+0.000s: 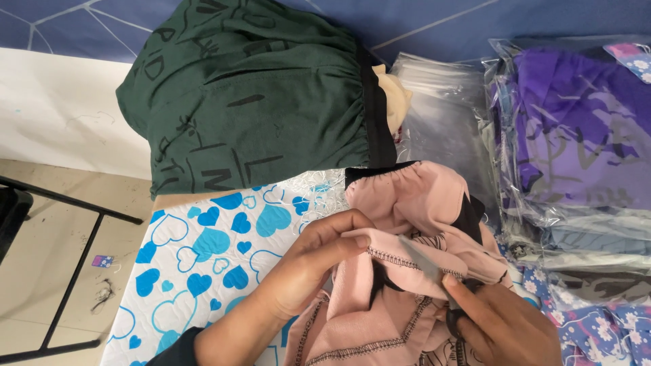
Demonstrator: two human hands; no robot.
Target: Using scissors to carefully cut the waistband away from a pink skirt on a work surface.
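Head view: left hand (308, 261) pinches a folded hem of the pink garment (407, 203), thumb and fingers closed on the fabric and holding the stitched edge taut. Right hand (498, 322) is closed round small scissors (427, 264); the grey blades lie along the hem's dark stitching, tips pointing toward the left thumb. Can't tell whether the blades are parted or shut.

The pink garment sits at the near edge of the table (203, 251), bunched up, black waistband at the top, inside-out seams showing low down. The table has a white cover with blue hearts. Loose thread clippings (319, 186) lie on the cover just above the left hand.

Green garment stack (251, 95) sits at the far left of the table, overhanging its far edge; a cream piece pokes out on its right side. Clear bags (441, 102) lie beyond the pink garment. Bagged purple clothes (576, 135) are piled at the right edge, more bagged pieces beneath them.

Step in hand, by my read: trimming stray threads off the hem seam. Next move calls for keeping the hem taut, getting the blade tips onto a thread only, clear of the fabric and the left thumb, then snipping close to the stitching.

Floor and a black metal frame (74, 271) at left.
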